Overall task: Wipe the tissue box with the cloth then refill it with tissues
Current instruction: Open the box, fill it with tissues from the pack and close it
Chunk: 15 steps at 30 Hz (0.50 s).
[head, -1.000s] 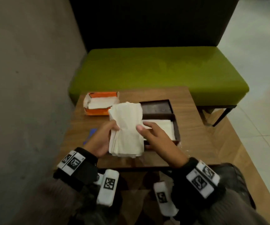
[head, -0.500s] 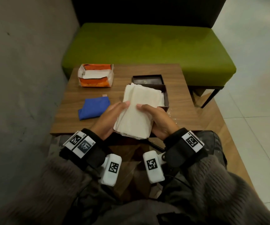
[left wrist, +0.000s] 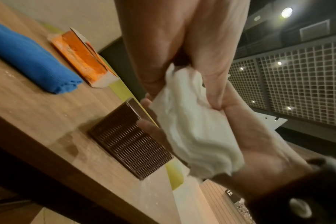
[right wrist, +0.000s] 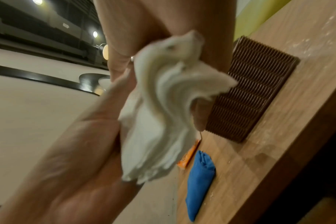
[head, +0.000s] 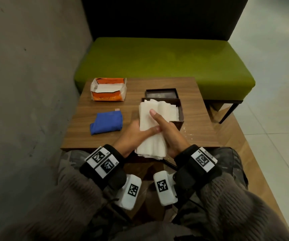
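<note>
Both hands hold a thick stack of white tissues over the table's near edge. My left hand grips its left side with the thumb laid across the top. My right hand grips the right side, thumb stretched up the stack. The stack's far end lies over the open brown tissue box, which has white tissues inside. The wrist views show the stack squeezed and wavy between the palms, beside the box's ribbed side. The folded blue cloth lies left of the hands.
The box's dark lid lies just behind the box. An opened orange tissue pack sits at the table's far left. A green bench stands behind the table, a grey wall on the left, tiled floor on the right.
The stack has come down from upright to lying toward the box. The hands have closed in on it, the left thumb now across the top, the right thumb reaching further up.
</note>
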Tool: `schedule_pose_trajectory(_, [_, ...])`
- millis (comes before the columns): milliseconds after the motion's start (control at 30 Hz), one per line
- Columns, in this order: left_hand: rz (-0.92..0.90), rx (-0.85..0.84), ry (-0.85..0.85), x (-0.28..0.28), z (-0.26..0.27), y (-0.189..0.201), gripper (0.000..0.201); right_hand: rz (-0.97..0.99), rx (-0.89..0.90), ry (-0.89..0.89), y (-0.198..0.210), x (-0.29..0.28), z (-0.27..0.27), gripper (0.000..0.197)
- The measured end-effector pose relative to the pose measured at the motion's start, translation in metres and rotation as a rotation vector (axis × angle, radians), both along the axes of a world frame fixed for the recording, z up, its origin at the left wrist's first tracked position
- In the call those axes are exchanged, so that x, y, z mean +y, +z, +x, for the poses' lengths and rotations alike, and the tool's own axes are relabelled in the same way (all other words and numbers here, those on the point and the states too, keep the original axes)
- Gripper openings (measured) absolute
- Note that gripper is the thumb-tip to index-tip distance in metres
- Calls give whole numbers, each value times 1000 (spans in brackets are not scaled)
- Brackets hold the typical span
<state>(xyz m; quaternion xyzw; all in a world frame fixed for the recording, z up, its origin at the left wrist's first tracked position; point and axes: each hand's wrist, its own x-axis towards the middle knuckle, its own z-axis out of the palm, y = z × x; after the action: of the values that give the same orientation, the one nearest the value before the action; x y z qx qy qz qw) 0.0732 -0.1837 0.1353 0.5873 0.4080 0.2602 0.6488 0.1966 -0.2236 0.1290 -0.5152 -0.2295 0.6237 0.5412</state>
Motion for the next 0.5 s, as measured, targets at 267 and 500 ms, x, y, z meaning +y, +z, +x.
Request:
schedule_pose_trajectory(267, [35,94,-36,6,-4,1,35,40,25,4,-2,3,-1,47])
schedule_pose_trajectory(500, [12,232,-157,22,-23,8,26,4,-371,152,-3,9,32,56])
